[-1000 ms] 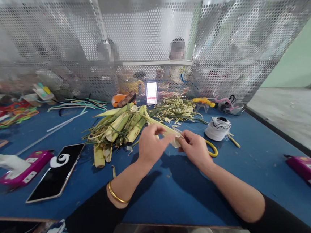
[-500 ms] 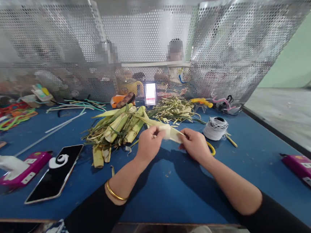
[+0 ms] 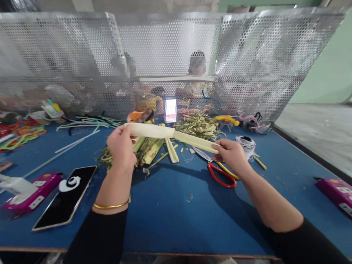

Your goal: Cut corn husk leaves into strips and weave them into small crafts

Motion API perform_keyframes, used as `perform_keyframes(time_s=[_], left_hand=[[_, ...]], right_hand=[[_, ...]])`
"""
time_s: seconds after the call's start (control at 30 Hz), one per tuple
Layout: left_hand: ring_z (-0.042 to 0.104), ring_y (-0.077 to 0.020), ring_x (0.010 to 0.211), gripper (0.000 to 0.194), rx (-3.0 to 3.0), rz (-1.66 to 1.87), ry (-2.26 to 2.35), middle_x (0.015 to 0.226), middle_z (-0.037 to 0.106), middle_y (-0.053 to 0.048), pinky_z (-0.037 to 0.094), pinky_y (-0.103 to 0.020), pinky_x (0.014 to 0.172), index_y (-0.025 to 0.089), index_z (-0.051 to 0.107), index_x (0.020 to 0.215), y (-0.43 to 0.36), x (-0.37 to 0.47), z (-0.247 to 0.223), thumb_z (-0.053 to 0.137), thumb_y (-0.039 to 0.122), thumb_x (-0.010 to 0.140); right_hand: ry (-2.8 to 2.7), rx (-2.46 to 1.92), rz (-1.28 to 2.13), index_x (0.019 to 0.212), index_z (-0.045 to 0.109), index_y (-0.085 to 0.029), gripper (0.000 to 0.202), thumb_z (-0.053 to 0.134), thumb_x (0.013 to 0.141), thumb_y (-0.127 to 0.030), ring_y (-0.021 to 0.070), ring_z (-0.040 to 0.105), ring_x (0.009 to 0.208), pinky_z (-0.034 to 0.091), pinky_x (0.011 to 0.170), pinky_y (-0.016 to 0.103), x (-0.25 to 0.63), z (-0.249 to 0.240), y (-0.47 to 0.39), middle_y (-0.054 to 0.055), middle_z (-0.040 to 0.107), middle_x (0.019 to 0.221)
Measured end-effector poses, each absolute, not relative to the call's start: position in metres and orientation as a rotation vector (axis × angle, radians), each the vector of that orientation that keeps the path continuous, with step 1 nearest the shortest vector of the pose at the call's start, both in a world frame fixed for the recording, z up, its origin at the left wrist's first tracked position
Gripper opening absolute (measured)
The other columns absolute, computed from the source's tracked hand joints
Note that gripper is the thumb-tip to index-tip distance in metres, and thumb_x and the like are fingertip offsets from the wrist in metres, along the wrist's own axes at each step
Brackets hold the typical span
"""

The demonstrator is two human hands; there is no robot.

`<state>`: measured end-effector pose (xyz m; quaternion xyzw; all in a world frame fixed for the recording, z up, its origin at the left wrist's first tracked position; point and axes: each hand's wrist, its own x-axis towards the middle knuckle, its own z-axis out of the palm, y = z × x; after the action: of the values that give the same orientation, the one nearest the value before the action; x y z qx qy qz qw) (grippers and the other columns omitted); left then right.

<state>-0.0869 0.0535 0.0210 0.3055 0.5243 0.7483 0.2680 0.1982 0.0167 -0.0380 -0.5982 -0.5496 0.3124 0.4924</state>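
Between my two hands a pale husk strip (image 3: 153, 130) is stretched out above the blue table, with a shorter end hanging from its middle. My left hand (image 3: 121, 147) pinches its wide, whitish end. The narrower, yellow-green end is pinched by my right hand (image 3: 231, 154). Scissors (image 3: 221, 175) with red and yellow handles lie just below and left of my right hand. A bundle of green husks (image 3: 151, 150) rests behind the strip, partly hidden by it and my left hand. Beyond it is a heap of shredded husk (image 3: 197, 126). A spool of white string (image 3: 246, 144) stands by my right hand.
A phone (image 3: 66, 199) and a magenta power strip (image 3: 33, 193) lie at the left, another magenta power strip (image 3: 348, 199) at the right. Perforated metal screens (image 3: 168, 46) line the back, with people behind. A yellow-handled tool (image 3: 227, 120) lies near the screen.
My hands have moved apart, the left one up and leftward, the right one slightly rightward. The husk strip, bunched between them before, is now extended. The scissors have come into fuller view.
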Motion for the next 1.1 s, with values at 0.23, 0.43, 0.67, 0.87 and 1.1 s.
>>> perform_keyframes(time_s=[0.23, 0.43, 0.67, 0.87, 1.1], left_hand=[[0.046, -0.0090, 0.055, 0.013, 0.668, 2.235, 1.683, 0.060, 0.048, 0.003, 0.038, -0.023, 0.053, 0.017, 0.052, 0.075, 0.061, -0.128, 0.029, 0.046, 0.016, 0.086], [0.059, -0.0168, 0.078, 0.019, 1.124, 2.279, 2.177, 0.086, 0.066, -0.007, 0.044, -0.028, 0.072, 0.012, 0.064, 0.092, 0.058, -0.137, 0.025, 0.048, 0.020, 0.084], [0.062, -0.0290, 0.089, 0.023, 1.554, 1.336, 2.578, 0.093, 0.071, -0.011, 0.042, -0.033, 0.071, 0.023, 0.070, 0.091, 0.056, -0.125, 0.017, 0.051, 0.033, 0.083], [0.061, -0.0338, 0.093, 0.017, 1.321, 1.440, 2.408, 0.095, 0.069, -0.014, 0.043, -0.043, 0.078, 0.019, 0.068, 0.086, 0.066, -0.143, 0.008, 0.054, 0.026, 0.080], [0.044, -0.0343, 0.125, 0.037, 1.756, 2.168, 2.129, 0.127, 0.057, -0.017, 0.029, -0.053, 0.105, 0.014, 0.058, 0.119, 0.055, -0.115, 0.008, 0.049, 0.015, 0.083]], right_hand=[[-1.332, -1.555, 0.622, 0.072, 0.062, -0.022, 0.013, 0.057, 0.073, -0.033, 0.0203, 0.067, 0.052, 0.050, 0.049, 0.027, 0.208, -0.036, 0.020, -0.003, 0.061, 0.050], [-1.267, -1.539, 0.486, 0.072, 0.063, -0.021, 0.016, 0.055, 0.074, -0.035, 0.0217, 0.067, 0.054, 0.050, 0.052, 0.028, 0.214, -0.033, 0.021, -0.001, 0.061, 0.048], [-1.250, -1.517, 0.456, 0.076, 0.066, -0.019, 0.021, 0.055, 0.075, -0.038, 0.0202, 0.066, 0.051, 0.049, 0.052, 0.027, 0.216, -0.034, 0.024, -0.001, 0.062, 0.047], [-1.248, -1.510, 0.518, 0.077, 0.063, -0.020, 0.022, 0.055, 0.076, -0.040, 0.0201, 0.066, 0.053, 0.050, 0.053, 0.027, 0.217, -0.032, 0.024, -0.001, 0.062, 0.049], [-1.297, -1.431, 0.592, 0.073, 0.062, -0.020, 0.018, 0.058, 0.074, -0.038, 0.0187, 0.066, 0.053, 0.050, 0.052, 0.027, 0.214, -0.031, 0.023, -0.001, 0.063, 0.057]])
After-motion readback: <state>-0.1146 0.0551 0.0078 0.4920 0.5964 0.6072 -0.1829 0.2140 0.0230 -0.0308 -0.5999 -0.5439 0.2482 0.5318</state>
